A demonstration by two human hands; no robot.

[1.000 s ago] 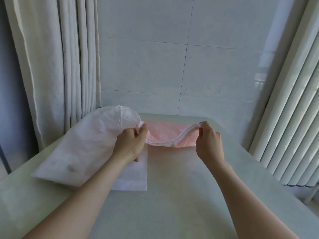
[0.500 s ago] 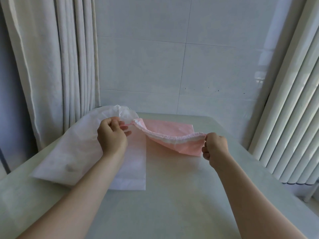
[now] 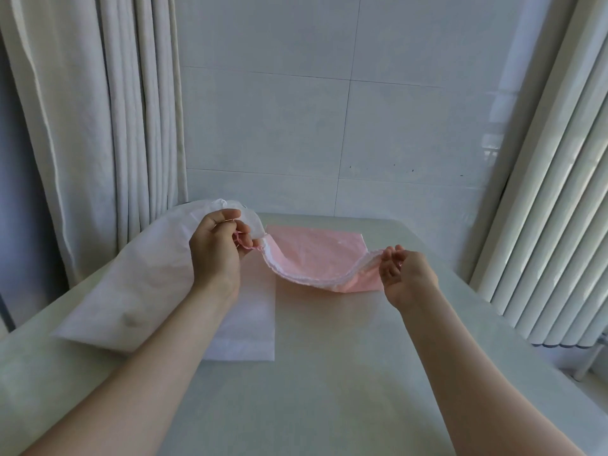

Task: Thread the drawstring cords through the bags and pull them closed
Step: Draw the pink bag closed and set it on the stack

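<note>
We had the pink bag (image 3: 316, 248) lifted by its mouth over the far middle of the table (image 3: 329, 390). Its body trailed flat on the surface behind, so the hem (image 3: 306, 286) hung between our hands in a slack, gathered curve. Our left hand (image 3: 217, 248) pinched the thin pink cord (image 3: 245, 245) between thumb and curled fingers, just where it left the hem's left end. Holding there, we judged, let us draw cord out without dragging the whole bag. Our right hand (image 3: 409, 274), palm turned up and fingers curled, gripped the hem's right end as the anchor to pull against. We could not tell whether it caught a cord end as well as the fabric. The ruffles along the hem suggested the cord was already through the channel, but the mouth was wide across, so the closing looked only partly done. A stuffed white bag (image 3: 131, 268) lay to the left beyond our left hand, and a flat white bag (image 3: 246, 327) lay beneath our left forearm, both probably set aside to give the pink one room. We reckoned the hands should next part further and evenly, lest the cord slip or the light fabric bunch on one side.
</note>
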